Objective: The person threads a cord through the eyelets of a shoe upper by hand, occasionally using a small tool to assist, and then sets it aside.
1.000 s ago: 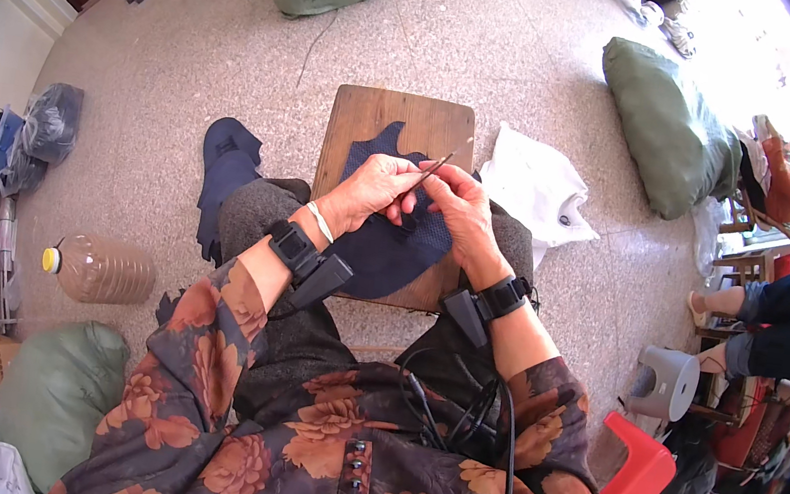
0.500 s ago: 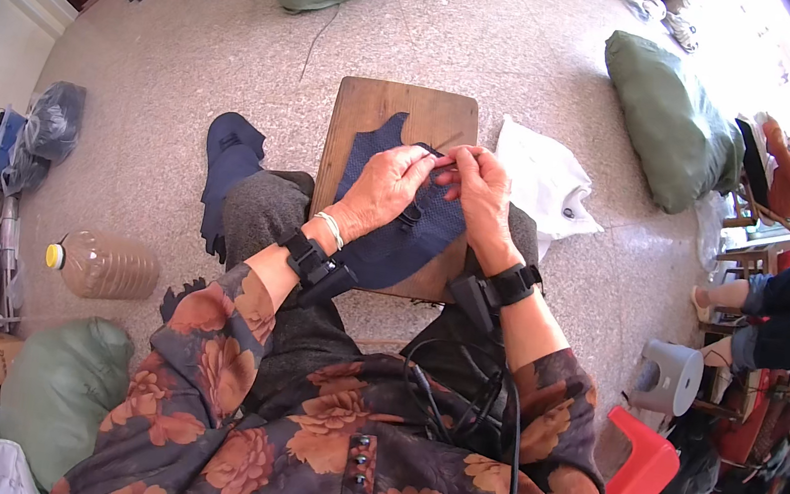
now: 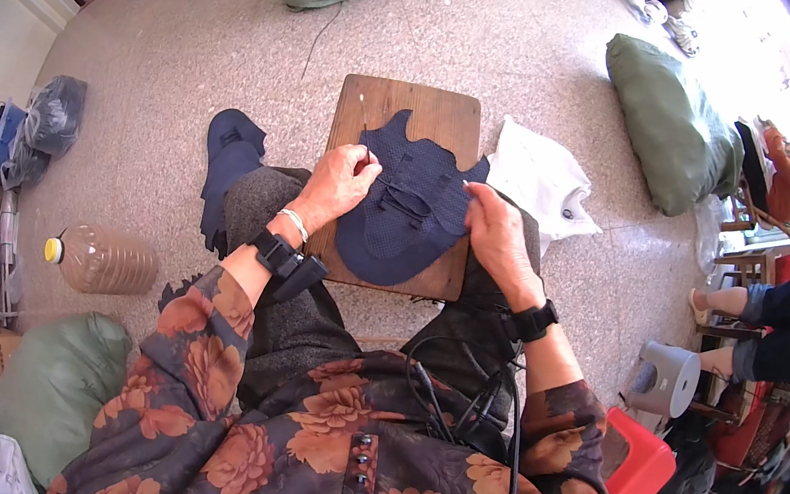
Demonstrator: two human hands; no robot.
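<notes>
A navy woven shoe upper [image 3: 400, 248] lies flat on a small wooden stool [image 3: 356, 90] between my knees. Dark lace [image 3: 407, 200] crosses its middle in loose loops. On the upper's left side, my left hand [image 3: 335, 183] pinches a thin dark cord [image 3: 365, 122], whose pale tip sticks up past the fingers. My right hand [image 3: 500, 237] is closed at the right edge of the upper, with a small whitish spot at its fingertips; what it grips is too small to make out. Another navy upper [image 3: 231, 158] lies beside my left knee.
A white bag [image 3: 541, 177] lies right of the stool. A capped plastic jug [image 3: 110, 261] lies at left, near a green sack [image 3: 64, 372]. More green sacks [image 3: 670, 124] sit farther off. A grey stool [image 3: 667, 378], a red stool [image 3: 634, 483] and other people are at right.
My hands have moved apart from above the upper to its left and right sides. The lace loops in the middle and more of the upper now show.
</notes>
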